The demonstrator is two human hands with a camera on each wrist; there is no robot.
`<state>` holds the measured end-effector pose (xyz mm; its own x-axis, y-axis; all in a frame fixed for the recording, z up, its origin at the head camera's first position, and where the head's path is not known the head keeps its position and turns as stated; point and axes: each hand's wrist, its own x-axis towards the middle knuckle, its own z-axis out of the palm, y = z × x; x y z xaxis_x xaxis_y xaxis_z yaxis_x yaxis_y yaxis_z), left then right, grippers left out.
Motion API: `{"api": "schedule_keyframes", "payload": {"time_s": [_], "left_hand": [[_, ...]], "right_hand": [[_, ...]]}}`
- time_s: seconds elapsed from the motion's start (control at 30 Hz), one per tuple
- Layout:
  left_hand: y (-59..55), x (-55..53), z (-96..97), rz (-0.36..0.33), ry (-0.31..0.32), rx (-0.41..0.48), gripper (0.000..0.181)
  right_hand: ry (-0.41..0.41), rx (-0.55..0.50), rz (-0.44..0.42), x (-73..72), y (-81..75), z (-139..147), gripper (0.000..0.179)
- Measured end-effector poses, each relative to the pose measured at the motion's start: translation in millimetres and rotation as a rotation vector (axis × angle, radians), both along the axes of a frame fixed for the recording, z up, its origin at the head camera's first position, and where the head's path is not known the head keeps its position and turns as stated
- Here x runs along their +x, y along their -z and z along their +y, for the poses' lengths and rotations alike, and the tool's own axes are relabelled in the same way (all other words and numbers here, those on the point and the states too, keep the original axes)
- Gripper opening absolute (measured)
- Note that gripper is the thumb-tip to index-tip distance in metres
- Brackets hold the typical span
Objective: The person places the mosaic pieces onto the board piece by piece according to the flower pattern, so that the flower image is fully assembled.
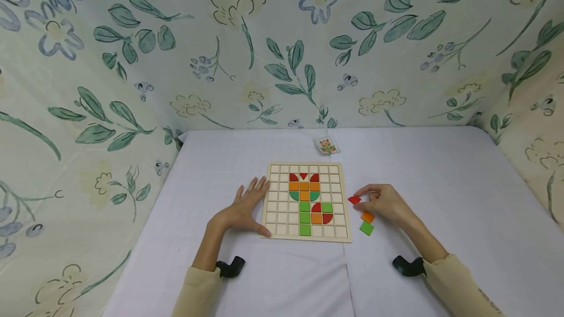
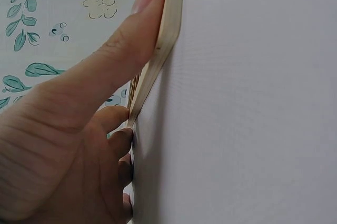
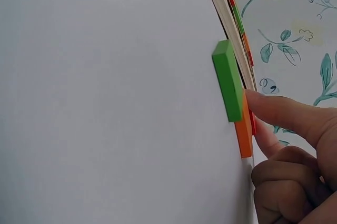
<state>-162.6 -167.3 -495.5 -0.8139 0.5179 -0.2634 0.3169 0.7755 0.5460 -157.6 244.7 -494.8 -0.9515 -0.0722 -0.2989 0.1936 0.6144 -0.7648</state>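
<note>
A wooden grid board (image 1: 277,213) lies on the white cloth, with red, orange and green tiles set in it as a tulip-like figure. Its left side is held by my left hand (image 1: 242,213), fingers spread along the edge and thumb (image 2: 126,42) over the near corner. Just right of the board, thumb and index finger of my right hand (image 1: 383,203) pinch a red tile with a curved side (image 1: 354,200). Close below that hand lie an orange square tile (image 1: 367,216) and a green square tile (image 1: 366,228); in the right wrist view the green one (image 3: 227,82) partly covers the orange one.
Behind the board sits a small picture card (image 1: 327,146) showing a similar flower design. White cloth (image 1: 220,160) covers the table, and a floral curtain (image 1: 282,53) hangs along the back and sides. Each wrist wears a black camera mount (image 1: 232,266).
</note>
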Motion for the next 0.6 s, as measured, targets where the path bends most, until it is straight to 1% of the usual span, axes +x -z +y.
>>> {"api": "schedule_keyframes", "payload": {"time_s": [0.17,0.4,0.6], "left_hand": [[0.3,0.2,-0.6,-0.003,-0.001,0.004,0.141],[0.8,-0.2,-1.3,-0.001,0.005,0.002,0.142],[0.6,-0.1,-1.5,-0.001,0.004,0.005,0.142]], "right_hand": [[0.022,0.011,0.001,-1.0,1.2,-1.9,0.037],[0.057,0.012,0.013,-2.3,-2.4,-7.5,0.042],[0.029,-0.041,0.004,-0.5,-6.8,-24.5,0.043]]}}
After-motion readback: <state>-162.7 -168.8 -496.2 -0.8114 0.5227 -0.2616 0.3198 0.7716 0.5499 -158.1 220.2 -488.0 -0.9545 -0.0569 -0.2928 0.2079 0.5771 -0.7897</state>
